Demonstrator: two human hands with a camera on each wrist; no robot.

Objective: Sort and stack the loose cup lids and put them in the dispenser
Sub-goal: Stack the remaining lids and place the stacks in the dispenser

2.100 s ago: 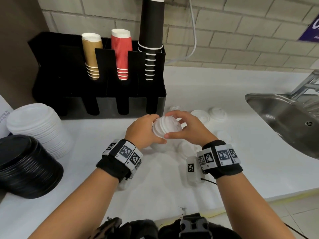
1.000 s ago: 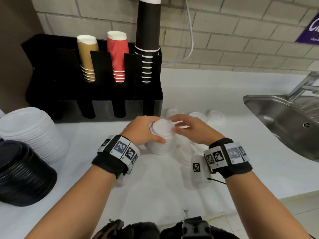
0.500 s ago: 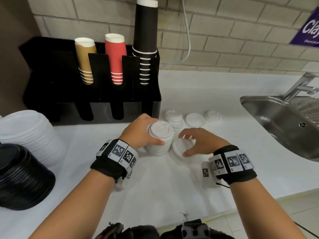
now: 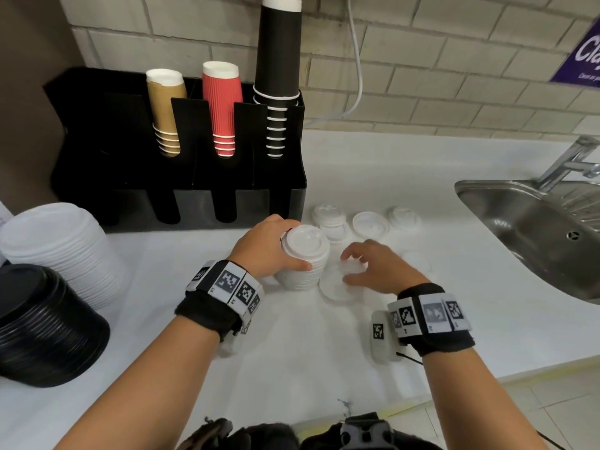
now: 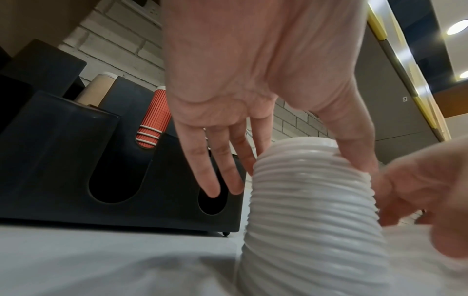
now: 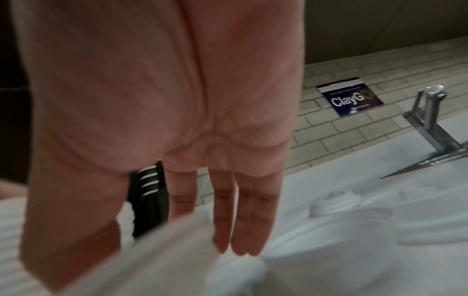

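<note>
A stack of white cup lids [image 4: 303, 264] stands on the white counter [image 4: 292, 345], just in front of the black dispenser [image 4: 181, 177]. My left hand [image 4: 285, 246] grips this stack from the left, thumb on its near side; its ribbed side [image 5: 311, 200] fills the left wrist view. My right hand [image 4: 349, 267] is right of the stack and pinches the edge of a loose white lid [image 4: 334, 290], which is blurred in the right wrist view [image 6: 152, 250]. More loose lids [image 4: 370, 224] lie behind my hands.
A tall pile of white lids [image 4: 65, 251] and a pile of black lids [image 4: 42, 326] stand at the left. The dispenser holds tan, red and black cup stacks. A steel sink [image 4: 535, 228] with a tap [image 4: 571, 157] lies at the right.
My right hand left the top of the stack, moved down to the right and took hold of a loose lid on the counter. My left hand kept its grip on the stack.
</note>
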